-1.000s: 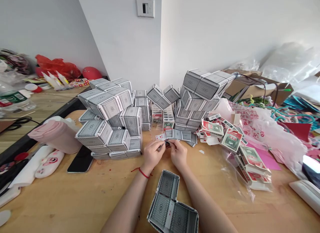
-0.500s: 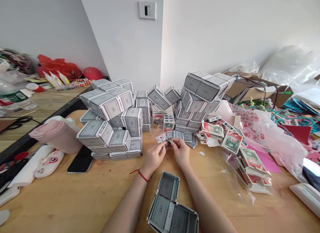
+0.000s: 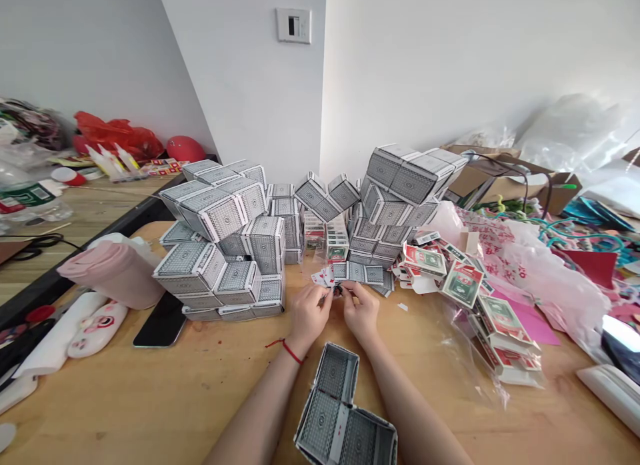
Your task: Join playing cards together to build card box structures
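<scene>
My left hand (image 3: 310, 312) and my right hand (image 3: 362, 310) meet over the middle of the table, fingertips pinched on a small dark thing (image 3: 338, 290) too small to name. Just beyond them lie loose playing cards (image 3: 323, 276), some face up, and a row of grey-backed cards (image 3: 358, 272). Between my forearms, nearer to me, rests an L-shaped block covered in grey cards (image 3: 327, 412). A tall stack of card-covered blocks (image 3: 220, 252) stands left of my hands; another stack (image 3: 395, 192) rises behind on the right.
Opened red and green card boxes (image 3: 463, 283) with clear wrapping lie to the right, beside a white plastic bag (image 3: 520, 252). On the left are a phone (image 3: 160, 320), a pink cup (image 3: 117, 272) and a white mouse-shaped case (image 3: 97, 330). Behind stands a small V-shaped card block (image 3: 325, 197).
My fingers have shifted slightly on the small dark thing, which now shows as a more bunched shape. My left wrist has moved a little to the right. The blocks have stayed put.
</scene>
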`<state>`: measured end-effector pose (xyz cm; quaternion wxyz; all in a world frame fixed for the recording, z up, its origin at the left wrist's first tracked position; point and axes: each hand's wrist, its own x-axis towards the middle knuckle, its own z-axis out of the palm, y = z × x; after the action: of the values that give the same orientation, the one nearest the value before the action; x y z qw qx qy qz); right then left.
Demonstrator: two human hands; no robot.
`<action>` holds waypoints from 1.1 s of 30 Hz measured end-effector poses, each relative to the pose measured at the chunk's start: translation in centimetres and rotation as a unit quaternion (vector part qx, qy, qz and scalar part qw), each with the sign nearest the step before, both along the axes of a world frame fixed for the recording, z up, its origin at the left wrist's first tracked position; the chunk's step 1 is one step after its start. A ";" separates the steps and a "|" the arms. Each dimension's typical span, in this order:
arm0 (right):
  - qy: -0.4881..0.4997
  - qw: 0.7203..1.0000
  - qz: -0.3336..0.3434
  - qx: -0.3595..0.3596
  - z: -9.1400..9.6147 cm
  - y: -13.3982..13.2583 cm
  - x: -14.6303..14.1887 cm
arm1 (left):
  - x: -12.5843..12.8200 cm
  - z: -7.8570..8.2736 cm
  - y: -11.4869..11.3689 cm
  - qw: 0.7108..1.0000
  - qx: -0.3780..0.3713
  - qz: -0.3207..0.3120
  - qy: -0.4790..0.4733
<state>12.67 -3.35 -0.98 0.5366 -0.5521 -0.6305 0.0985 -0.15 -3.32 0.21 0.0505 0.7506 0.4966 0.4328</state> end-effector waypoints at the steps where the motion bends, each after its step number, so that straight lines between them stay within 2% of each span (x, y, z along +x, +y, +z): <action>1: -0.003 1.000 0.002 0.001 0.1 -0.1 -0.1 | 0.0 -0.1 0.0 1.000 0.002 0.007 0.001; 8: -0.010 0.999 0.025 -0.031 0.3 -0.5 -0.3 | 0.0 -0.4 0.1 0.999 0.005 0.040 0.000; 11: 0.020 0.998 0.042 -0.049 0.2 -0.4 -0.4 | -0.1 -0.3 0.2 0.999 -0.002 0.045 -0.029; 15: 0.165 0.981 0.061 -0.085 0.2 -0.1 -0.7 | 0.0 0.0 0.5 0.988 -0.056 0.017 -0.141; 18: 0.295 0.945 0.087 -0.114 0.3 0.4 -0.6 | 0.3 -0.1 0.7 0.958 -0.126 -0.016 -0.256; 21: 0.356 0.919 0.102 -0.135 0.4 0.9 -0.4 | 0.4 -0.5 0.9 0.932 -0.155 -0.012 -0.326; 23: 0.359 0.916 0.106 -0.145 0.4 1.1 -0.1 | 0.3 -0.8 1.1 0.930 -0.166 -0.001 -0.329; 26: 0.332 0.926 0.111 -0.141 0.1 1.3 0.2 | 0.2 -0.9 1.2 0.938 -0.180 -0.011 -0.295; 29: 0.291 0.937 0.124 -0.146 -0.1 1.4 0.4 | 0.1 -0.6 1.2 0.948 -0.172 -0.023 -0.265; 33: 0.242 0.948 0.136 -0.159 -0.2 1.3 0.4 | 0.2 -0.3 1.1 0.957 -0.151 -0.008 -0.247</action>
<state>13.10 -2.06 -1.17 0.5600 -0.4988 -0.5270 0.3999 0.02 -2.22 -0.05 0.2878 0.6078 0.5226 0.5240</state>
